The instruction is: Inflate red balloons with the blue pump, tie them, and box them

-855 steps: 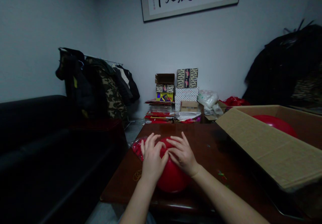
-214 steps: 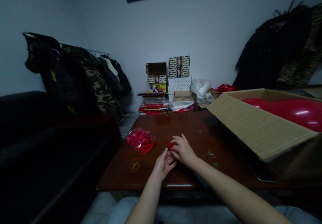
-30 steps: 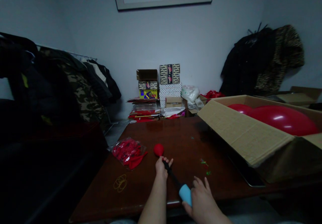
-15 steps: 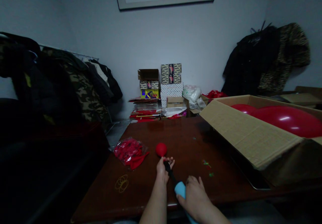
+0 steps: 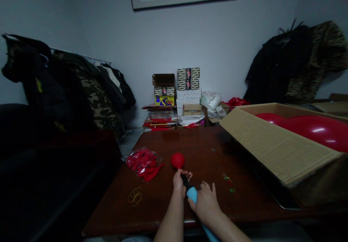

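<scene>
A small, partly filled red balloon (image 5: 177, 160) sits at the black nozzle end of a hand balloon pump (image 5: 192, 194). My left hand (image 5: 179, 180) is closed around the balloon's neck and the nozzle, hiding where they join. My right hand (image 5: 206, 202) wraps the pump's light blue barrel, close behind the left. Left of the hands lies a clear plastic bag of red balloons (image 5: 143, 162), with one limp balloon hanging out of it.
On the brown table (image 5: 163, 140) are yellow rubber bands (image 5: 135, 196) at left and small coloured bits (image 5: 227, 179) at right. An open cardboard box (image 5: 272, 144) with inflated red balloons (image 5: 315, 128) takes up the right side. Stacked boxes (image 5: 188, 100) stand behind.
My right hand and the blue barrel have slid forward toward my left hand, so less of the black shaft shows. The balloon looks about the same size. The view has shifted slightly.
</scene>
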`<state>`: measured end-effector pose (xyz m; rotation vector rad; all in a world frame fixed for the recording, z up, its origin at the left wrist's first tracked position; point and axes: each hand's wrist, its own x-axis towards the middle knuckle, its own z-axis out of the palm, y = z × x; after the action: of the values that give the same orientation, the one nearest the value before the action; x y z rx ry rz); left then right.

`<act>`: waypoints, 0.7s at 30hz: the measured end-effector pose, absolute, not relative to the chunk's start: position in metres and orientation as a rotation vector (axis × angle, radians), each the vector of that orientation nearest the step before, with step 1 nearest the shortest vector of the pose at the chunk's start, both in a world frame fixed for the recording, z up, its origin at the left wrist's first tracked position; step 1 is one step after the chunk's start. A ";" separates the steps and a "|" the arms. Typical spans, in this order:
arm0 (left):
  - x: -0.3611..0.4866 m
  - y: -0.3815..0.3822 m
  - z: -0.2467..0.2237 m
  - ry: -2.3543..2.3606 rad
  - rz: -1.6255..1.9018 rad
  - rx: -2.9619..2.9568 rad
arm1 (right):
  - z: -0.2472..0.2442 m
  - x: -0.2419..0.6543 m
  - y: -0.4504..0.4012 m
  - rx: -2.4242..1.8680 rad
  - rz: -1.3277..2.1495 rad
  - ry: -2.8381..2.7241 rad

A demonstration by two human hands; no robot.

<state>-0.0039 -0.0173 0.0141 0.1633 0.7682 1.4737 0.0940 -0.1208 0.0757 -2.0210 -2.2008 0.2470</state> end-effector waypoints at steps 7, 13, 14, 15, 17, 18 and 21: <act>-0.004 -0.023 0.014 0.768 1.527 0.191 | 0.074 0.118 -0.162 -2.010 0.218 -2.245; -0.006 -0.023 0.014 0.713 1.511 0.170 | 0.072 0.150 -0.197 -2.014 0.418 -2.330; -0.006 -0.023 0.014 0.710 1.513 0.168 | 0.073 0.153 -0.199 -2.031 0.461 -2.331; -0.006 -0.024 0.014 0.707 1.515 0.170 | 0.074 0.156 -0.201 -2.042 0.492 -2.326; -0.006 -0.024 0.014 0.703 1.517 0.173 | 0.077 0.157 -0.203 -2.045 0.525 -2.310; -0.006 -0.024 0.014 0.703 1.516 0.172 | 0.079 0.157 -0.203 -2.036 0.535 -2.302; -0.007 -0.025 0.016 0.704 1.500 0.171 | 0.085 0.151 -0.199 -2.009 0.562 -2.277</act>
<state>-0.0070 -0.0252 0.0155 0.1705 0.7045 1.4996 0.1511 -0.1987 0.0852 -2.0089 -2.2773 0.5625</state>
